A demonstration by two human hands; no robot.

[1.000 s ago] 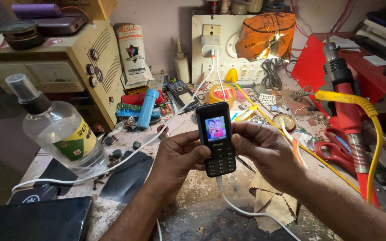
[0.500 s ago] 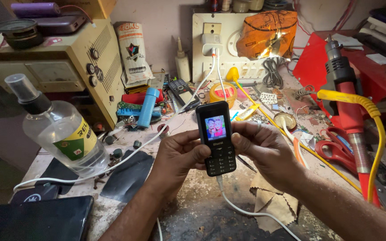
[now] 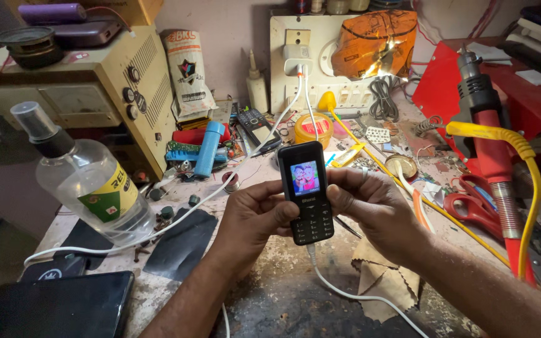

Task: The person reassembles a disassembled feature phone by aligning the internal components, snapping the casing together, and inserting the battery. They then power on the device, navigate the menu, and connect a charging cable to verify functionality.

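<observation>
A small black keypad phone with a lit colour screen (image 3: pixel 307 193) stands upright between both hands above the cluttered workbench (image 3: pixel 283 294). The left hand (image 3: pixel 255 216) clasps its left edge, thumb on the keypad; the right hand (image 3: pixel 367 203) grips the right edge. A white charging cable (image 3: pixel 345 291) hangs from its base. A clear plastic spray bottle (image 3: pixel 92 188) lies tilted at left, red-handled scissors (image 3: pixel 471 203) at right.

I see soft, dim daylight, a glowing phone screen (image 3: pixel 304 178), sharp centre, and edges bent by the wide lens.
</observation>
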